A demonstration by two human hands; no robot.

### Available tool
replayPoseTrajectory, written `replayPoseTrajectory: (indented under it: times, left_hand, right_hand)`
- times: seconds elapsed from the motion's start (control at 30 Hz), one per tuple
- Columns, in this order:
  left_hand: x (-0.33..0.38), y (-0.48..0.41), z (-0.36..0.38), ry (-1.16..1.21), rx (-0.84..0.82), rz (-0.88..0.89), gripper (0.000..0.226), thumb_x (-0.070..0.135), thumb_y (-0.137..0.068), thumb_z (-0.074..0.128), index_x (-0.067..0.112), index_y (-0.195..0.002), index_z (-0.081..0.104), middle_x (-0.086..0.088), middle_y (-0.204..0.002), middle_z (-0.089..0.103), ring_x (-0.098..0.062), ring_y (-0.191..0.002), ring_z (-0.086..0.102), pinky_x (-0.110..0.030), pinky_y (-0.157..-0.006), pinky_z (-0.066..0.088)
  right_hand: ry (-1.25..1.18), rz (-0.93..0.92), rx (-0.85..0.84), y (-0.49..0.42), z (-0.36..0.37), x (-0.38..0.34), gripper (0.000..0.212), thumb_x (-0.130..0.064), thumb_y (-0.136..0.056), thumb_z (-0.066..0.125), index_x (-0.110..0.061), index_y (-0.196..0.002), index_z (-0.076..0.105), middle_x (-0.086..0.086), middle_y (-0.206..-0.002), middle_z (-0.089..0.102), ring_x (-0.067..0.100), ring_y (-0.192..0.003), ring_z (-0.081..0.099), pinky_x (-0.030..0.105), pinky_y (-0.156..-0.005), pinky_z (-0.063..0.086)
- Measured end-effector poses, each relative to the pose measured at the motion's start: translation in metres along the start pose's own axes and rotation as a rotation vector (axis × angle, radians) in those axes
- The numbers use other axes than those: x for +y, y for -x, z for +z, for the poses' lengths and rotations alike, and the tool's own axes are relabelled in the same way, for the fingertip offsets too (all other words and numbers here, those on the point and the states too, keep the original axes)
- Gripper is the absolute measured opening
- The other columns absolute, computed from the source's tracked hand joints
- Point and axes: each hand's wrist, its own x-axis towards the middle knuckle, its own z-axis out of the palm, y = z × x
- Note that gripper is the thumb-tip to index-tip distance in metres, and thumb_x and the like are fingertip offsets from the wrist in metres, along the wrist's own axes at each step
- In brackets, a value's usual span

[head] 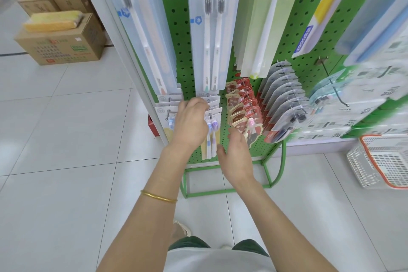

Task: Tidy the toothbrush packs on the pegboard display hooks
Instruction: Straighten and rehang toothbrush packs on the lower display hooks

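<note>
Currently the left hand point(189, 121) is working at the lowest row of the green pegboard point(183, 35). Its fingers point(199, 101) are curling over and pinching the header cards of the white toothbrush packs point(213, 139), which are hanging on a short hook point(210, 115). The right hand point(237, 154) is hovering just below and to the right, fingers straight and relaxed, holding nothing. It is sitting between the bottom of the white packs and the neighbouring red packs point(240, 108), and contact with either cannot be confirmed.

Assessment of the step in hand: the white packs are apparently being squared up on their hook. To do this well, the left hand should be sliding the headers together along the wire toward the board, keeping each punched hole on the hook. The right hand should be steadying the loose lower ends so the cards are hanging flush rather than fanning. Care is advised near the red packs, which are fanning out close by and could be knocked.

Visibility: the left hand is covering most of the headers, so the number of packs in its grip is not determinable. The hook's root is hidden. Packs at the right edge are blurring heavily, and the tall packs above are running out of the top of the frame.
</note>
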Motion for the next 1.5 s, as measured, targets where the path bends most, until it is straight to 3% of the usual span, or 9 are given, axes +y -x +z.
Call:
replayPoseTrajectory:
  times: [0.13,0.37,0.57,0.7,0.8,1.07,1.33,1.4,1.5]
  left_hand:
    - [0.002,0.006,0.000,0.027,0.029,-0.013,0.066,-0.022,-0.072,0.032,0.004,-0.129,0.055,-0.004,-0.138,0.048,-0.026,-0.125,0.030,-0.015,-0.096,0.022]
    - [0.002,0.017,-0.003,0.050,0.032,-0.055,0.060,-0.017,-0.079,0.033,0.004,-0.133,0.050,-0.003,-0.141,0.042,-0.023,-0.126,0.028,-0.021,-0.099,0.025]
    - [0.002,0.028,0.002,0.020,0.031,-0.101,0.050,-0.011,-0.083,0.038,0.006,-0.128,0.053,-0.002,-0.138,0.041,-0.023,-0.121,0.028,-0.015,-0.087,0.022]
    - [0.004,0.035,-0.001,0.038,0.025,-0.136,0.048,-0.012,-0.082,0.038,0.002,-0.126,0.052,-0.005,-0.138,0.041,-0.026,-0.123,0.029,-0.021,-0.092,0.026]
    - [0.003,0.039,-0.001,0.048,0.022,-0.163,0.045,-0.009,-0.084,0.039,0.005,-0.124,0.054,-0.005,-0.135,0.042,-0.025,-0.121,0.029,-0.019,-0.091,0.024]
    - [0.001,0.064,-0.008,0.035,0.002,-0.227,0.042,-0.007,-0.087,0.041,0.001,-0.127,0.049,-0.005,-0.137,0.039,-0.025,-0.122,0.028,-0.020,-0.095,0.025]
    - [-0.008,0.093,-0.011,0.107,-0.085,-0.226,0.042,-0.003,-0.086,0.047,0.006,-0.127,0.052,-0.004,-0.137,0.043,-0.023,-0.129,0.031,-0.006,-0.083,0.012]
    - [-0.008,0.098,-0.016,0.197,-0.127,-0.241,0.045,-0.003,-0.086,0.047,0.010,-0.128,0.053,-0.001,-0.136,0.043,-0.020,-0.130,0.030,-0.008,-0.088,0.017]
    - [-0.003,0.104,-0.026,0.336,-0.156,-0.230,0.047,-0.007,-0.082,0.048,0.013,-0.124,0.059,0.003,-0.128,0.046,-0.015,-0.126,0.039,-0.021,-0.102,0.031]
  right_hand:
    - [0.009,0.000,-0.017,0.002,0.001,-0.001,0.049,-0.012,-0.092,0.054,-0.001,-0.136,0.036,0.016,-0.127,0.050,0.030,-0.117,0.046,0.036,-0.088,0.041]
    - [0.011,0.009,-0.032,0.004,0.003,-0.001,0.047,-0.012,-0.091,0.055,0.000,-0.134,0.038,0.017,-0.128,0.049,0.033,-0.120,0.045,0.038,-0.090,0.040]
    - [0.016,0.006,-0.044,0.007,0.003,-0.001,0.046,-0.012,-0.092,0.054,-0.001,-0.134,0.038,0.016,-0.129,0.048,0.032,-0.119,0.046,0.037,-0.085,0.040]
    - [0.032,-0.013,-0.050,0.009,0.003,-0.001,0.048,-0.012,-0.091,0.055,-0.001,-0.134,0.037,0.017,-0.128,0.048,0.032,-0.118,0.046,0.037,-0.087,0.040]
    - [0.035,-0.017,-0.058,0.012,0.004,-0.002,0.046,-0.012,-0.091,0.056,0.000,-0.132,0.038,0.017,-0.127,0.048,0.034,-0.115,0.048,0.039,-0.084,0.042]
    - [0.005,-0.044,-0.050,0.017,0.010,-0.001,0.050,-0.013,-0.091,0.057,-0.001,-0.134,0.037,0.015,-0.128,0.048,0.031,-0.119,0.046,0.037,-0.092,0.041]
    - [-0.104,-0.034,-0.134,0.022,0.011,0.005,0.051,-0.012,-0.092,0.054,-0.003,-0.139,0.036,0.013,-0.133,0.046,0.026,-0.124,0.043,0.033,-0.099,0.037]
    - [-0.161,-0.027,-0.169,0.022,0.009,0.008,0.051,-0.007,-0.091,0.053,-0.005,-0.140,0.037,0.011,-0.137,0.046,0.025,-0.127,0.043,0.033,-0.102,0.036]
    - [-0.312,0.000,-0.248,0.021,0.001,0.010,0.048,0.001,-0.090,0.048,-0.007,-0.137,0.043,0.007,-0.137,0.049,0.022,-0.128,0.044,0.030,-0.105,0.034]
